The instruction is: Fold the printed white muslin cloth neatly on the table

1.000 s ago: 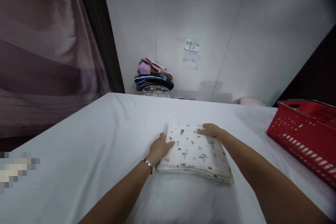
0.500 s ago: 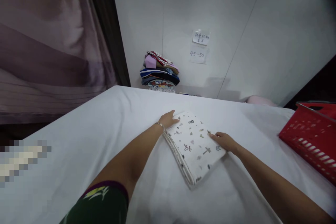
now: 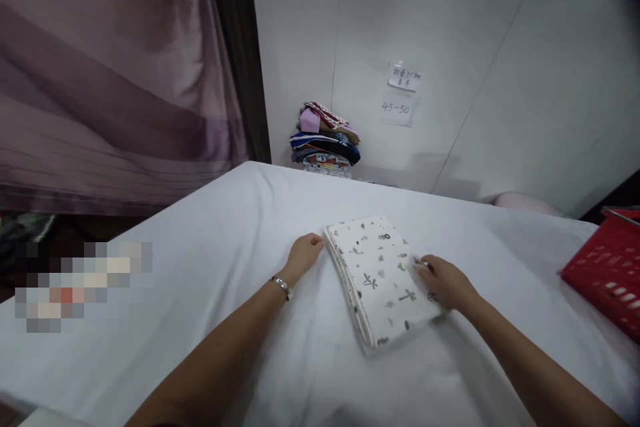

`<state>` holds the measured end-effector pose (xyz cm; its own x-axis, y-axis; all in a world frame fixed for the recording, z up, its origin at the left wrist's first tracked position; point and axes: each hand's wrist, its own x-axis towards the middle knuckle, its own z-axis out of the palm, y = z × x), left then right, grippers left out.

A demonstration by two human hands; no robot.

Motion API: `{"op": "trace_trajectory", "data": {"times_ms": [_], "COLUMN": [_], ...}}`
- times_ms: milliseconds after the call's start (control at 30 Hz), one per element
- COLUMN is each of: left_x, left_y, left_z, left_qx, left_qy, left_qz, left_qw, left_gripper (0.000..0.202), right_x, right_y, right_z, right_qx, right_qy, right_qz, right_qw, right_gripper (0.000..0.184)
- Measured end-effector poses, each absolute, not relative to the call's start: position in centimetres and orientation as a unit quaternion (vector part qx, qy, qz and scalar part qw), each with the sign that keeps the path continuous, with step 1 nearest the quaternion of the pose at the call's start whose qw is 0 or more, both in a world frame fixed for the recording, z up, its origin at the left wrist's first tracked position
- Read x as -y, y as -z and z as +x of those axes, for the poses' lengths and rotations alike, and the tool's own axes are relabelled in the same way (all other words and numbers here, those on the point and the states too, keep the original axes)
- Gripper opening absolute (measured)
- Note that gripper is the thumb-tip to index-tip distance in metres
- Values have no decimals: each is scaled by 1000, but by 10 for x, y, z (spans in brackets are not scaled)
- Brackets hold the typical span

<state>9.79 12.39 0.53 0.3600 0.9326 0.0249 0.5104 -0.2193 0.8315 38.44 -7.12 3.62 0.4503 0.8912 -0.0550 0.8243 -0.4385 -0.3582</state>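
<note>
A folded white cloth (image 3: 383, 273) printed with small palm trees and leaves lies flat at the middle of the white-covered table, its layered edge facing left. My left hand (image 3: 304, 255), with a silver bracelet at the wrist, is at the cloth's far left corner. Its fingers are curled together, the tips right beside the edge, and I see nothing between them. On the opposite side, my right hand (image 3: 444, 280) pinches the cloth's right edge, thumb over the top; some of its fingers are hidden.
A red plastic basket (image 3: 607, 267) stands at the table's right side. Behind the far edge rises a pile of folded fabrics (image 3: 326, 137) against the white wall. Paper notes (image 3: 399, 107) hang there. A mauve curtain (image 3: 125, 80) is on the left; a blurred patch covers the table's left edge.
My left hand has slid off the cloth's top to the left, fingers closing together. My right hand has curled more at the right edge. The view has turned left.
</note>
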Motion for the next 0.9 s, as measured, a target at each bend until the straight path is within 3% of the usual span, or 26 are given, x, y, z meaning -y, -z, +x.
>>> {"op": "trace_trajectory", "data": {"times_ms": [133, 233, 500, 900], "left_x": [-115, -114, -113, -122], "left_y": [0, 3, 5, 2], "left_z": [114, 121, 117, 116], "left_qx": [-513, -530, -533, -509], "left_qy": [-270, -272, -289, -300], "left_qz": [702, 696, 691, 669], "left_qw": [413, 401, 395, 450], "left_gripper": [17, 18, 17, 17], "right_x": [48, 14, -67, -87], "right_y": [-50, -52, -42, -31], "right_z": [336, 295, 242, 240], "right_qx": [630, 661, 641, 630], "right_qy": [-40, -88, -102, -81], "right_qz": [-737, -697, -739, -763], "right_qw": [241, 265, 180, 118], "right_gripper": [27, 25, 18, 20]}}
